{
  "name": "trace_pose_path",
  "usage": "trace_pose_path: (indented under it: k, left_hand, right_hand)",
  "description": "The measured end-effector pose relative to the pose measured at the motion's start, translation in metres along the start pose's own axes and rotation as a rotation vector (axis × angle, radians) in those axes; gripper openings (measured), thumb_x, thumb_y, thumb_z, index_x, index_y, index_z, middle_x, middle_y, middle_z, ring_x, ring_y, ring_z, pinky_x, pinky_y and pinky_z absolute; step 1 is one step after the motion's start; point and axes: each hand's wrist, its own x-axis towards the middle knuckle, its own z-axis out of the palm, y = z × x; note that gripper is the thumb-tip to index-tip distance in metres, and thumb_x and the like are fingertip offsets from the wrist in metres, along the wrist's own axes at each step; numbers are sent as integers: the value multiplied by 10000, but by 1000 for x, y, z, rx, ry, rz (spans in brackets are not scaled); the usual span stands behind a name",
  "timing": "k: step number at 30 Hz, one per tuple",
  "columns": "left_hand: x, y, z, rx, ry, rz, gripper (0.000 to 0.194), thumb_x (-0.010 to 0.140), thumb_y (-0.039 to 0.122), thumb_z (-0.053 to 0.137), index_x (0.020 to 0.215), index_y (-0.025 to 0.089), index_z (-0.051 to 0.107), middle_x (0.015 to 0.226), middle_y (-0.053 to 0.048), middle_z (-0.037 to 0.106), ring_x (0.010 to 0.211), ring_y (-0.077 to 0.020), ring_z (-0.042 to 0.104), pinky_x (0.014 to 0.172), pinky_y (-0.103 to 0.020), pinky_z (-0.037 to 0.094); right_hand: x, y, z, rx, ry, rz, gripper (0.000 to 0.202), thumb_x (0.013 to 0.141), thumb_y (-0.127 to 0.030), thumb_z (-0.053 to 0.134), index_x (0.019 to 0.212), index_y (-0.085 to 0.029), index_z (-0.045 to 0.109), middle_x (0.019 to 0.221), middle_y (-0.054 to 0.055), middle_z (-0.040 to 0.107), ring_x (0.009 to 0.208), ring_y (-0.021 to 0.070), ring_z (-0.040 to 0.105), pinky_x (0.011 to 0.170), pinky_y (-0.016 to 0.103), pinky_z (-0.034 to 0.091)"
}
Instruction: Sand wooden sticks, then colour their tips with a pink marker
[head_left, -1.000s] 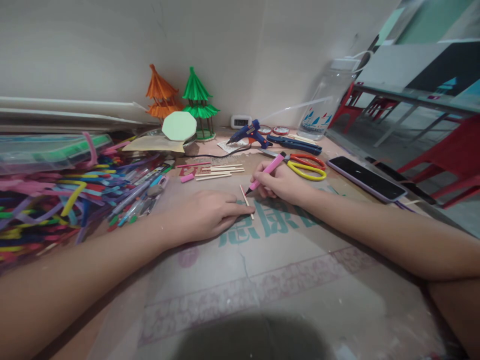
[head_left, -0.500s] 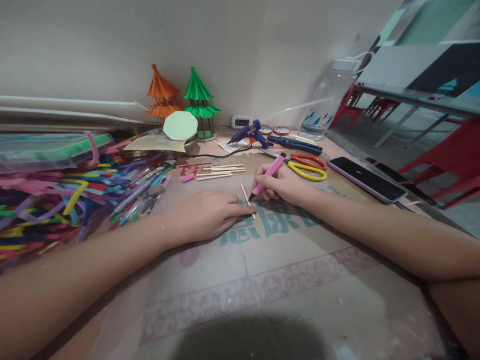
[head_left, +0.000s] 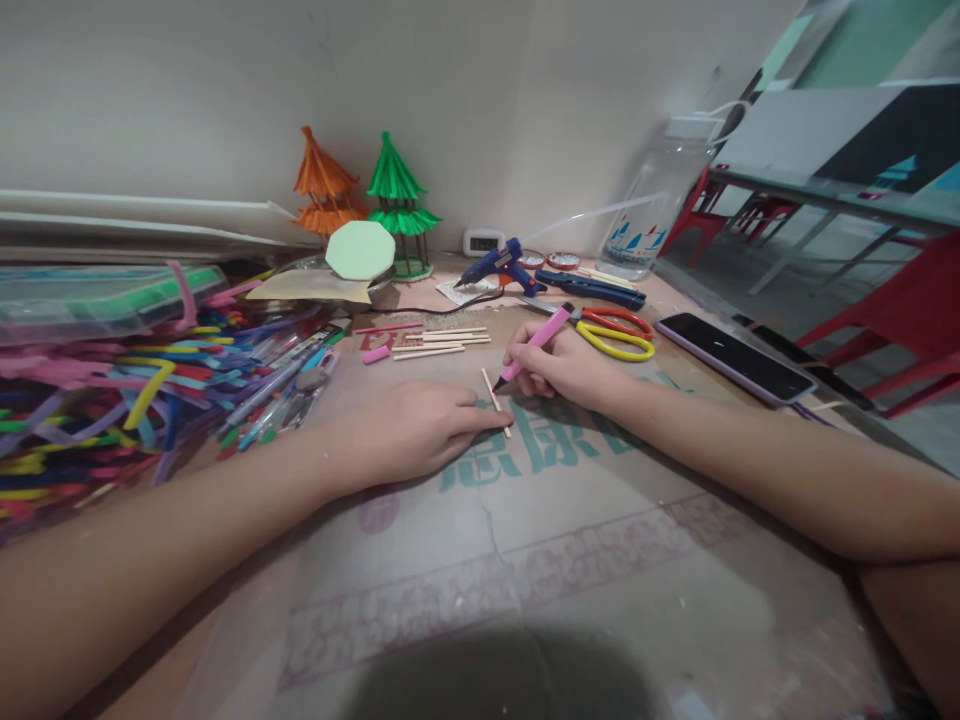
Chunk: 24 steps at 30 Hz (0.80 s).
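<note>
A short, thin wooden stick [head_left: 489,385] lies slantwise on the printed board. My left hand [head_left: 409,430] rests on the board, its index fingertip pressing the stick down near its lower end. In my right hand [head_left: 562,365] is a pink marker [head_left: 541,340], pinched like a pen with its dark tip down at the upper part of the stick. Whether the tip touches the wood I cannot tell. The pink marker cap [head_left: 376,355] lies apart, left of several similar wooden sticks [head_left: 442,345].
Scissors [head_left: 615,340], a phone [head_left: 735,355], a blue glue gun [head_left: 495,262] and a utility knife [head_left: 589,290] lie around the right hand. Colourful pipe cleaners [head_left: 97,400] heap up at left. Orange [head_left: 326,185] and green [head_left: 397,190] model pavilions stand by the wall, near a water bottle [head_left: 649,200].
The marker tip has shifted slightly up along the stick, away from my left fingertip. My left hand and the stick stay where they were.
</note>
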Motion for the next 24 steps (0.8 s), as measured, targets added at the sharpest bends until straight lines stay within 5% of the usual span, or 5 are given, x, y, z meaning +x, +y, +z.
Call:
trace_pose_path:
  k: [24]
  left_hand:
    - [-1, 0, -1, 1, -1, 2, 389, 1053, 253, 426, 1342, 303, 682, 1032, -35, 770, 911, -185, 703, 783, -273, 499]
  right_hand:
    - [3, -1, 0, -16, 31, 17, 197, 1013, -190, 483, 818, -184, 513, 522, -45, 589, 352, 56, 428, 335, 138, 307]
